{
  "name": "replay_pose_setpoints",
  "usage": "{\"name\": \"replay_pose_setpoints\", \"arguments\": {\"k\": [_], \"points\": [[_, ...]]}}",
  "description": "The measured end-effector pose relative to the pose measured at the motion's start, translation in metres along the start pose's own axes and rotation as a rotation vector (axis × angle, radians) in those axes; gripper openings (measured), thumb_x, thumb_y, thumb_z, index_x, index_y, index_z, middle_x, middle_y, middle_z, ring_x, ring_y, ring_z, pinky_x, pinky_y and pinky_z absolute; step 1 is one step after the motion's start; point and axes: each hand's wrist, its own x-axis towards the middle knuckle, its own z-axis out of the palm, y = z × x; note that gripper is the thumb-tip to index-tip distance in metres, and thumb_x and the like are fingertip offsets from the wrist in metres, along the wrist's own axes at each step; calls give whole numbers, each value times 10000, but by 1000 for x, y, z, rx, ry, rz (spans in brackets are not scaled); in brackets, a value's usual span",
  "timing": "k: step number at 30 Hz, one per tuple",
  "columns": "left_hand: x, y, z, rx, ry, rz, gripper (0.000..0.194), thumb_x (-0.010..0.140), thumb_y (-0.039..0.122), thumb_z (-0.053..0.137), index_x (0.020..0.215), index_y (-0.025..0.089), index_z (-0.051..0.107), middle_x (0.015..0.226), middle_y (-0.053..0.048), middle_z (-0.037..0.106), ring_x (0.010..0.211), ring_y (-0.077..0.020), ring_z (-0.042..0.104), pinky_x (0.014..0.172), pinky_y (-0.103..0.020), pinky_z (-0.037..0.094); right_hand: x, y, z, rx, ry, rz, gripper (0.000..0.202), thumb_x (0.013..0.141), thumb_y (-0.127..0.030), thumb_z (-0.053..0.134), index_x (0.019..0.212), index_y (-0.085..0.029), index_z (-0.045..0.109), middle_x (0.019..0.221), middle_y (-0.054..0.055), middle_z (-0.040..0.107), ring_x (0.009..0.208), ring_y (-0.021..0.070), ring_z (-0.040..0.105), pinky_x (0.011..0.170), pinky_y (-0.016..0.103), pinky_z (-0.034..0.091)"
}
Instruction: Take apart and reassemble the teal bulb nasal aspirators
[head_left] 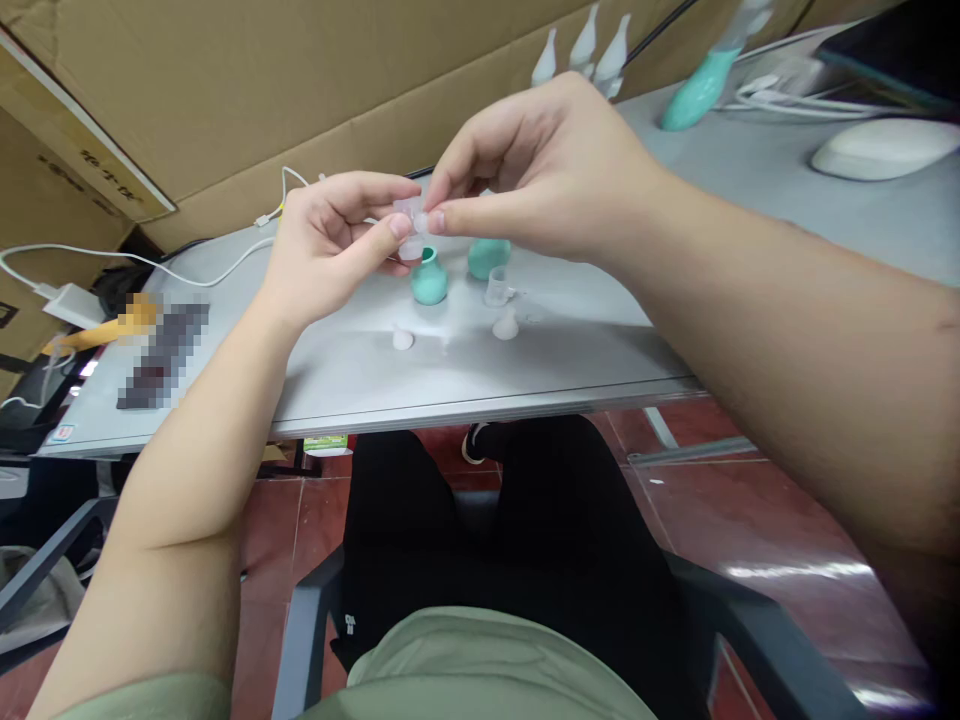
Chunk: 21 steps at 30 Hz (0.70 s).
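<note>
Above the table my left hand (334, 230) is closed on a small translucent plastic fitting (409, 246), gripped between thumb and fingers. My right hand (547, 175) pinches at the fitting's right side with thumb and index finger. Whether a separate piece sits in that pinch is hard to make out. Just below the hands stands a small teal bulb (429, 280) with its opening upward. A second teal bulb (489, 258) is partly covered by my right hand. Nearby are a clear plastic cup-like piece (497, 288), a white cone-shaped tip (505, 324) and a smaller white tip (403, 339).
Several white nozzle tips (583, 45) stand at the back, beside the cardboard wall (300, 80). To the right lie a teal bulb with a clear top (701, 92), white cables (795, 95) and a white computer mouse (885, 150). A white cable (217, 280) crosses the table's left side.
</note>
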Motion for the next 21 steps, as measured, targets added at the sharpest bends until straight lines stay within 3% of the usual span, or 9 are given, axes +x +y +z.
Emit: {"name": "replay_pose_setpoints", "arguments": {"k": [4,14,18,21], "points": [[-2,3,5,-56,60,-71,573,950,729,838,1285,268,787,1073,-56,856,984,-263,817,906,-462,729,2,4,-2,-29,-30,-5,90,893,-119,902,883,-172,830,806,0,785,718,90,707,645,200,525],[-1,7,4,-103,87,-70,493,882,615,930,1162,228,812,1003,-72,839,911,-278,836,860,-472,747,0,11,0,-79,-41,-35,106,886,-165,928,910,-148,826,817,18,789,729,115,702,673,239,534],[-3,14,2,-153,66,-78,442,922,569,924,1209,249,825,1056,-53,847,878,-245,811,897,-479,751,1,8,0,-54,-27,-58,197,877,-280,960,897,-177,793,839,9,772,745,112,694,671,241,530],[-4,15,0,-222,41,-67,386,961,525,909,1236,266,829,1082,-36,843,887,-223,807,875,-444,754,2,8,-4,9,-61,-107,344,849,-386,992,1034,-187,781,953,4,754,851,112,704,756,239,560]]}}
